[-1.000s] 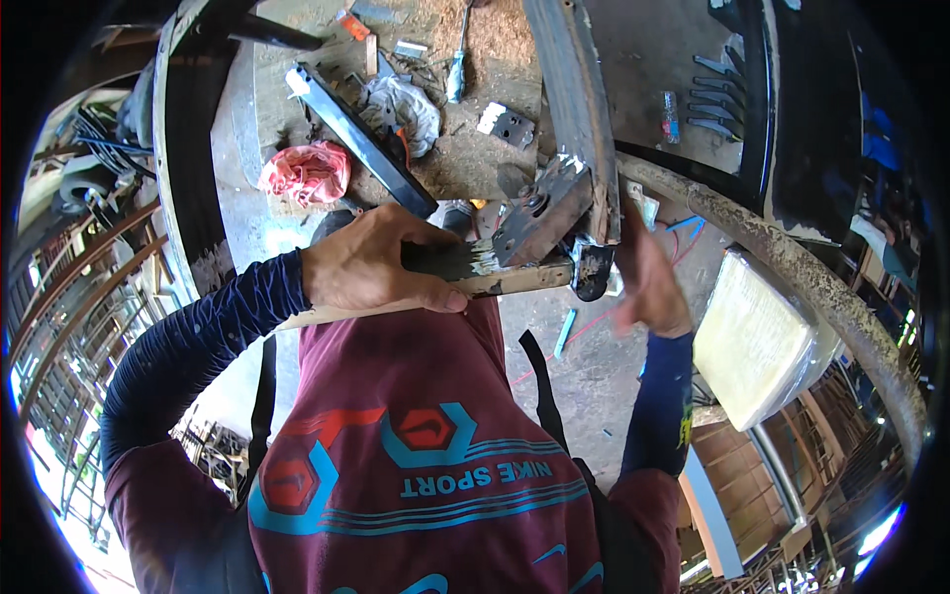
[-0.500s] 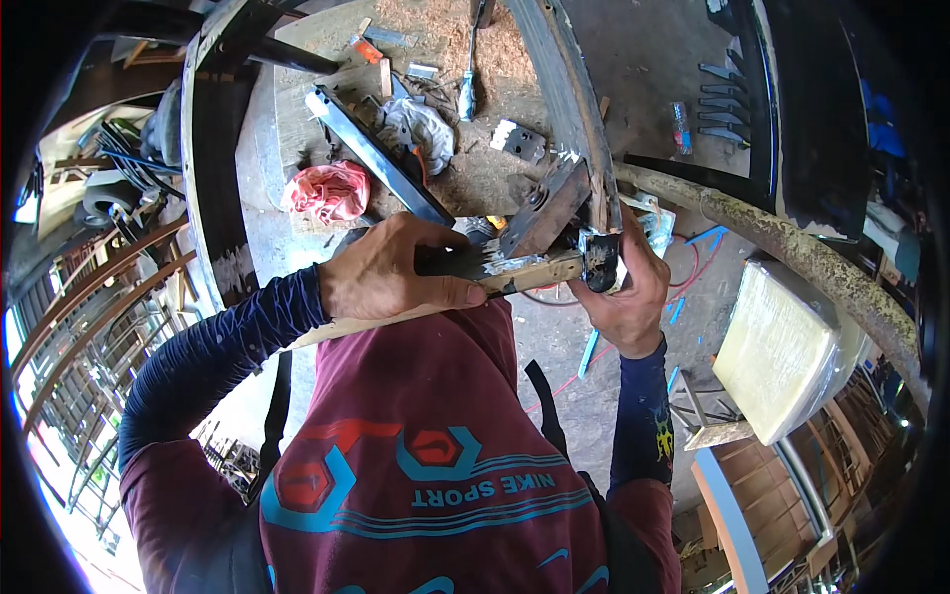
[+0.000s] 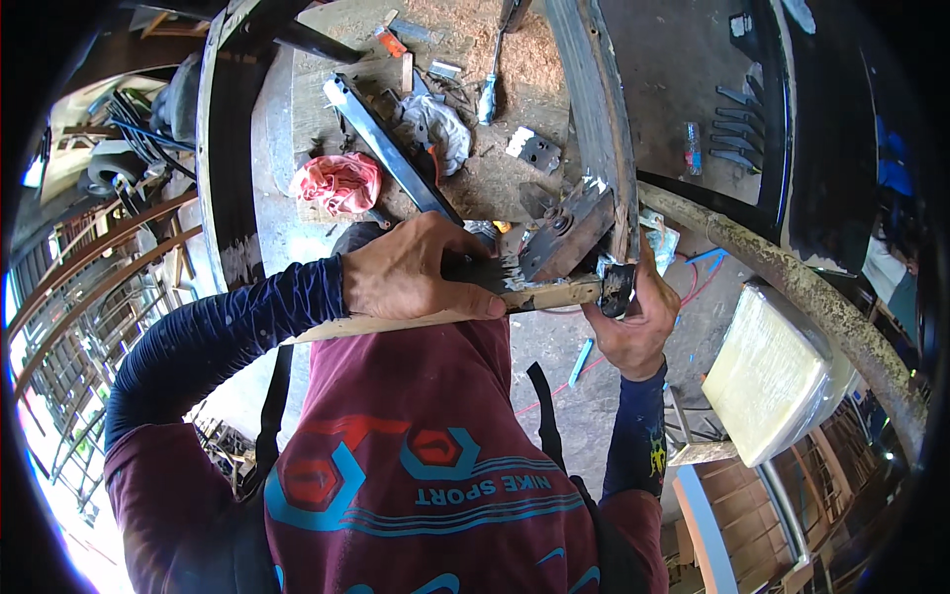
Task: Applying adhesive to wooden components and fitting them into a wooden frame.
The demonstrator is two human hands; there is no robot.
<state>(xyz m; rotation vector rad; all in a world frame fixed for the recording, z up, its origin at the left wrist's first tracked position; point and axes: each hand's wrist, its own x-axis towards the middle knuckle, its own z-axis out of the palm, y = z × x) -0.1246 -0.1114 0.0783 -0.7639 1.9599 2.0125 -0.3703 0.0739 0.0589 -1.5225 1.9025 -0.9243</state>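
Note:
A dark-painted wooden frame with bare wood edges is close in front of me. My left hand (image 3: 421, 272) is closed over its near rail (image 3: 554, 295), thumb along the bare edge and fingers hidden over the far side. At the rail's right end, my right hand (image 3: 641, 322) wraps round the black corner end (image 3: 617, 287) of the frame, thumb on the near side and fingers behind. Inside that corner, a brown diagonal brace (image 3: 579, 243) with a bolt joins the near rail to the dark side rail (image 3: 601, 109).
On the board beyond lie a blue-grey bar (image 3: 381, 144), a pink cloth (image 3: 338, 184), a white cloth (image 3: 440, 129), a screwdriver (image 3: 488, 99), a metal plate (image 3: 534, 150) and wood shavings (image 3: 529, 54). A plastic-wrapped cushion (image 3: 767, 371) and a rusty pipe (image 3: 782, 267) are at right.
Both hands keep their hold on the frame. Hands and frame sit slightly further right and lower in the picture, and the background has shifted along with them.

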